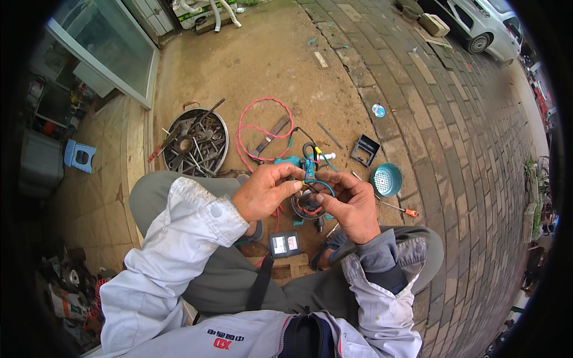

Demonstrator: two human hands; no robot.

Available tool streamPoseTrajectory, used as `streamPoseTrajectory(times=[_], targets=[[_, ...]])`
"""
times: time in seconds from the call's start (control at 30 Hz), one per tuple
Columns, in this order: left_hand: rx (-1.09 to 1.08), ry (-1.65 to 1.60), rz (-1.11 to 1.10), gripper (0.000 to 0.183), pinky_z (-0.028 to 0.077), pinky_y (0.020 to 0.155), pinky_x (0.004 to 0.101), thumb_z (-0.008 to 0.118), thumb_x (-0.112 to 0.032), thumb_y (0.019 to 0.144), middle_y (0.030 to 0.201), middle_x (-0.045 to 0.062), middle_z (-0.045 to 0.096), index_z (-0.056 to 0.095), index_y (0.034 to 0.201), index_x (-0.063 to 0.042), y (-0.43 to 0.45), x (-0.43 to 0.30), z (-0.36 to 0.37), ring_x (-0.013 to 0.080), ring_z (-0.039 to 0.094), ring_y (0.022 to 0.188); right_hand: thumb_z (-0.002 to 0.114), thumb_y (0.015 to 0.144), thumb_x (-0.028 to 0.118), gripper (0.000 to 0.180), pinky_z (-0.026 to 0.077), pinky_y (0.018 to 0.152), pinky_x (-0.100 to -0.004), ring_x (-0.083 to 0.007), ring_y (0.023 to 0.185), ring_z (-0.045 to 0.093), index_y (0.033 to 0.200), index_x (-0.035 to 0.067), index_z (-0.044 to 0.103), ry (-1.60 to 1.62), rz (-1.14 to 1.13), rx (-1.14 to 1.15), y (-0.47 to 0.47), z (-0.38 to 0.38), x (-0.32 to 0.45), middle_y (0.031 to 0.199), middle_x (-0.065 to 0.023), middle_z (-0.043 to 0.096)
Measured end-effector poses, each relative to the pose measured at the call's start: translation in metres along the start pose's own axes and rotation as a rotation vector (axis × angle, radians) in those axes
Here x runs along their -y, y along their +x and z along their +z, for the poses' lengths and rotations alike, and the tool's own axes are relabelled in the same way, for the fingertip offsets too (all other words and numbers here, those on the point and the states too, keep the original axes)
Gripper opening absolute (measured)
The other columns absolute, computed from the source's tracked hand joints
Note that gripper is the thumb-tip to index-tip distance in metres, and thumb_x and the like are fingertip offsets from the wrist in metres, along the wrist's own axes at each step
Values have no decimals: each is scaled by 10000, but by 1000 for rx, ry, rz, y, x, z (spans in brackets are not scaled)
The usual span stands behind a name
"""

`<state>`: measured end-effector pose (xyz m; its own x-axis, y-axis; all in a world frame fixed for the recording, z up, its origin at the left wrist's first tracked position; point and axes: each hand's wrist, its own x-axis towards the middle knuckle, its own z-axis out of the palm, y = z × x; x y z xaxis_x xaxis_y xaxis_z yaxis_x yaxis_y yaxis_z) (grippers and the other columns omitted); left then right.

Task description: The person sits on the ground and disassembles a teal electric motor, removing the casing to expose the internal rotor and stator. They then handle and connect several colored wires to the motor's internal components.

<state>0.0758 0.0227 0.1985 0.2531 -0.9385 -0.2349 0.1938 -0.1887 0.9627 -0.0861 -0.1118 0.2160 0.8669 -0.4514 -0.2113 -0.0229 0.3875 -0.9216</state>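
Between thumb and fingers, my left hand [266, 188] grips thin electrical wires by a yellow piece. My right hand [353, 203] pinches a dark wire close by, and a blue wire [324, 183] loops between both hands. Beneath them, partly hidden by my fingers, is an opened teal power tool [288, 161] with copper-coloured motor windings [309, 208] showing. A yellow connector [318, 151] sits on wires just beyond my fingertips. A red cable [264, 100] coils on the ground past the tool, around a hammer [271, 138].
A metal basin [226, 134] full of tools and scrap stands left. To the right lie a black plastic frame [365, 151], a teal perforated cap [386, 180] and an orange-handled screwdriver [411, 213]. A black box [284, 245] with labels sits between my feet. A glass door [112, 40] stands upper left.
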Motion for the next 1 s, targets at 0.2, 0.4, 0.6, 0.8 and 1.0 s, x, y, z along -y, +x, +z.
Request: streamPoseTrajectory(times=[0.2, 0.4, 0.6, 0.8, 1.0], targets=[[-34, 54, 22, 247, 489, 805, 254, 532, -82, 926, 981, 32, 627, 580, 1129, 50, 0, -8, 4, 76, 573, 885, 682, 808, -46, 390, 510, 860, -265, -133, 979, 623, 1179, -71, 563, 7, 1, -11, -1, 1, 2, 1050, -97, 656], [-18, 5, 17, 232, 480, 811, 246, 528, -80, 936, 993, 18, 614, 574, 1134, 32, 0, -5, 3, 69, 566, 896, 559, 778, -114, 410, 508, 870, -279, -163, 1000, 627, 1187, -86, 546, -64, -32, 8, 2, 0, -4, 1073, -115, 651], [-15, -8, 15, 221, 481, 839, 257, 534, -84, 952, 1026, 11, 595, 560, 1153, 4, 0, 2, -4, 86, 576, 921, 504, 737, -99, 331, 515, 779, -282, -155, 889, 644, 1052, -80, 603, -320, -3, -63, 3, -9, -6, 953, -118, 679], [-12, -11, 35, 211, 474, 844, 257, 513, -74, 944, 998, 21, 613, 566, 1122, 29, 0, 1, -3, 80, 568, 919, 476, 715, -119, 194, 503, 713, -269, -133, 761, 613, 857, -86, 604, -447, -54, -280, 5, -18, -13, 822, -97, 656], [19, 0, 19, 206, 466, 850, 248, 521, -90, 958, 1022, -5, 599, 565, 1141, -8, -1, 1, -5, 69, 560, 925, 543, 751, -40, 143, 460, 603, -253, -100, 680, 553, 887, -67, 579, -392, -63, -336, 6, -16, -13, 753, -64, 602]])
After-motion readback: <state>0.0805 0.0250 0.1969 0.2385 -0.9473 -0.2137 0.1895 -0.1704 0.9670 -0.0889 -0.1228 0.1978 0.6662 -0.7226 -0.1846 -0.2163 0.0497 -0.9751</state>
